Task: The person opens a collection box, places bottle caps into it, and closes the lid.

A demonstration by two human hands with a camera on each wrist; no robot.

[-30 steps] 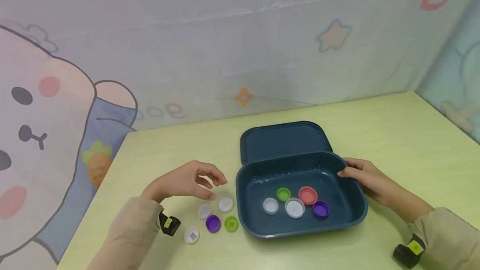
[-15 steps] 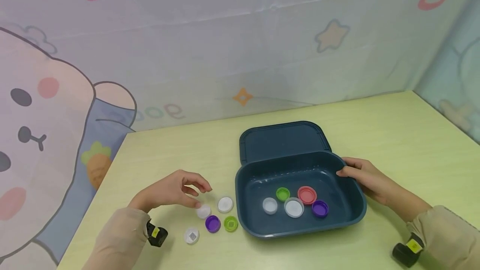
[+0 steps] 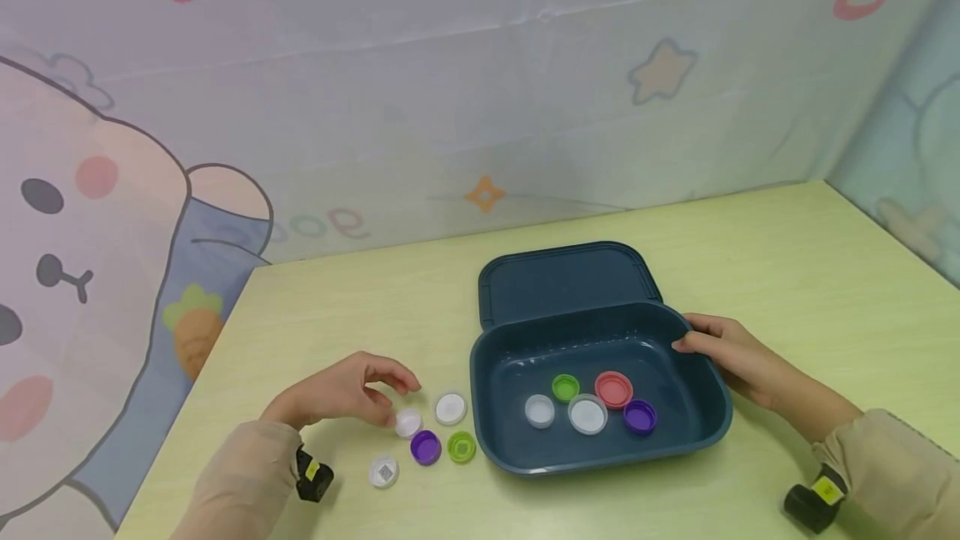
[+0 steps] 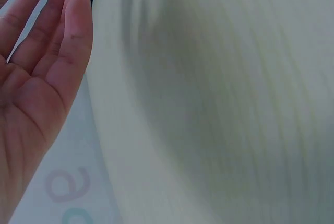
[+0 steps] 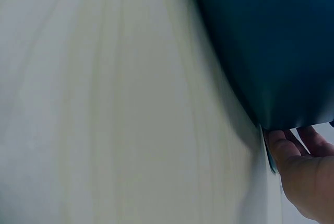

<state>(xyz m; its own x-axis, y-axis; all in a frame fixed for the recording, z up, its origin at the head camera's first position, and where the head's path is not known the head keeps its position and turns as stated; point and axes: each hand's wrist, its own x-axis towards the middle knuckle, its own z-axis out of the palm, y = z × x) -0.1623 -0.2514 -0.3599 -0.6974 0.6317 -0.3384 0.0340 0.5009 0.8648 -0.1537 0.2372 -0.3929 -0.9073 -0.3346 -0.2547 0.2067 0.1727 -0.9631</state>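
My left hand (image 3: 341,390) hovers low over the table with thumb and fingers apart. Its thumb tip is at the edge of a small translucent white bottle cap (image 3: 408,423); whether they touch I cannot tell. Close by lie a white cap (image 3: 451,409), a purple cap (image 3: 426,447), a green cap (image 3: 461,447) and a white cap with a printed square code (image 3: 383,471). My right hand (image 3: 738,365) grips the right rim of a dark blue plastic box (image 3: 517,458), thumb over the inside. The right wrist view shows the fingers against the box's outer wall (image 5: 276,51).
Inside the box lie a green cap (image 3: 566,388), a pink cap (image 3: 613,390), a purple cap (image 3: 640,417) and two white caps (image 3: 587,414). Its dark blue lid (image 3: 570,282) lies flat behind it. A printed cloth backdrop (image 3: 420,107) hangs along the table's far edge.
My left hand has moved left and down, from beside the white cap to the translucent one. The right hand still grips the box, and the caps have kept their places.
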